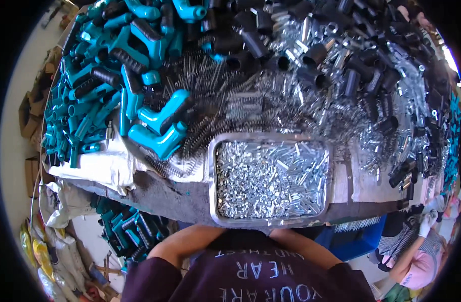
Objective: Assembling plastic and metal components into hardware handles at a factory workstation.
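Note:
My left forearm (pixel 189 239) and right forearm (pixel 302 244) reach in under the front edge of the table, and both hands are hidden below it. Nearest to them, on the edge above, rests a metal tray (pixel 213 176) with rounded corners. Small shiny metal pieces (pixel 245 176) fill its left side, and longer silver pins (pixel 305 168) lie toward its right. Just left of the tray are two loose teal pistol-shaped handles (pixel 157 141) with several dark coil springs (pixel 196 138) around them. What my fingers hold or touch cannot be seen.
Teal and black handles (pixel 124 50) are heaped at the back left. Black tubes (pixel 253 44) and silver cylinders cover the back right. More handles (pixel 132 234) sit below the table's left side. A blue crate (pixel 358 242) stands below right, near a co-worker's gloved hand (pixel 428 224).

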A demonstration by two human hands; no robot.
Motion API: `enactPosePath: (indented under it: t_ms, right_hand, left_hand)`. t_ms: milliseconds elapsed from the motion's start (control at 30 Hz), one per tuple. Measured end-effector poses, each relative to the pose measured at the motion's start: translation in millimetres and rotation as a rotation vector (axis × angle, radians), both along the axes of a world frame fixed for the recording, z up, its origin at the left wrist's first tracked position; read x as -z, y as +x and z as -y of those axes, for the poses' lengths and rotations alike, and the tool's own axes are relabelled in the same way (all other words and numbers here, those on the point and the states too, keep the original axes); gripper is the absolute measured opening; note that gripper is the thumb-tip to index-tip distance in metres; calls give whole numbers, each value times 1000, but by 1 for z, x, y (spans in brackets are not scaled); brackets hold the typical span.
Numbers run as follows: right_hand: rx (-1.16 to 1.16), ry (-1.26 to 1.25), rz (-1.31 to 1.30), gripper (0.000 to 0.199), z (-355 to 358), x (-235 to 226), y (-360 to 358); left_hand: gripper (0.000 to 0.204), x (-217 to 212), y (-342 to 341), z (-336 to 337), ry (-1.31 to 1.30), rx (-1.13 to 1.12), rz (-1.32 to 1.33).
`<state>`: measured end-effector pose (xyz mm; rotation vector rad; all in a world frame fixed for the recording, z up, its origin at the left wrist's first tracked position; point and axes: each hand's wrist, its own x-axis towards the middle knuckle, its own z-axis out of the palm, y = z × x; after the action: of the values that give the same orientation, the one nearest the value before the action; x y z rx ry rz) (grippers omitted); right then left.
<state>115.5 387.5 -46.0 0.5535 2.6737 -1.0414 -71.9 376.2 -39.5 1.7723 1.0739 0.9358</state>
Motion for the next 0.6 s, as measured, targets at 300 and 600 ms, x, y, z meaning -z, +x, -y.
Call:
enactPosePath:
  t_ms: [300,600]
  right_hand:
    - [-138,85,36,43,10,21,-4]
    - [-565,82,-134,42,9,13,-119]
  left_hand:
    - [40,-29,4,53,-52,-162,14]
    - [35,-190,-31,196,-386,-986,-92]
